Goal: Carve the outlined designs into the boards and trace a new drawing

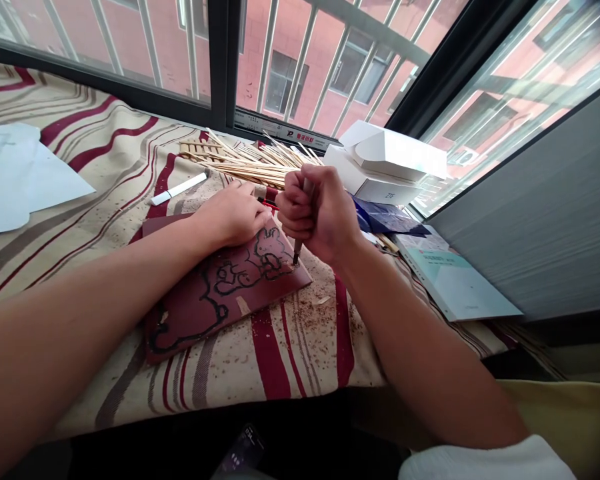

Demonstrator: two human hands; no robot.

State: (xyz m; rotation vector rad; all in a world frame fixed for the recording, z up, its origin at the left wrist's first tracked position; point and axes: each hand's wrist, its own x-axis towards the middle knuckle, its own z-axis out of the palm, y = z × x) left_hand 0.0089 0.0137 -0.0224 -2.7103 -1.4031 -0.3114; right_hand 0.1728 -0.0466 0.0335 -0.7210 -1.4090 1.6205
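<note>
Honestly, with the right hand (314, 213) fisted round the carving tool (297, 251) on the red board (215, 300) (it lies on the striped cloth (300, 347)), one slip could jab the left hand (235, 213) pressed flat alongside.

We grip a carving tool (297, 252) in our right hand (317, 212), fist closed, its tip touching the dark red board (215, 303) at the black outline. Our left hand (236, 215) rests on the board's far edge. Shavings dot the striped cloth (105, 173), and a bundle of sticks (250, 167) lies beyond.
</note>
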